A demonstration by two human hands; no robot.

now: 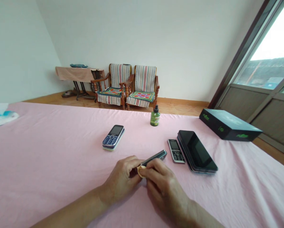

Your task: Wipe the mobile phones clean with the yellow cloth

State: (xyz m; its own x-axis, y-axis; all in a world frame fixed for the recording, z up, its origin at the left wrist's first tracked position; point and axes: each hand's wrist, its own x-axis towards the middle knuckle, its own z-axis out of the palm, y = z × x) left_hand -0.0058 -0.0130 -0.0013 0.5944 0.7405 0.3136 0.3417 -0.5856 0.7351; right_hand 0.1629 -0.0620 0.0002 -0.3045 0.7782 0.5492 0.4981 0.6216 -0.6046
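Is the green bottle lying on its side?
No, the bottle stands upright on the pink cloth, its black top pointing up.

Left hand (123, 173) and right hand (165, 185) close together
Both curl their fingers in a grip, the right's index bent; bare forearms (77, 207) angle inward from below

My left grip (124, 177) hides the near end of the slim device (157, 155), my right grip (165, 186) part of the yellowish scrap (142, 171); the left edge cuts the white-and-blue pack (4, 118); the box lettering (242, 136) blurs
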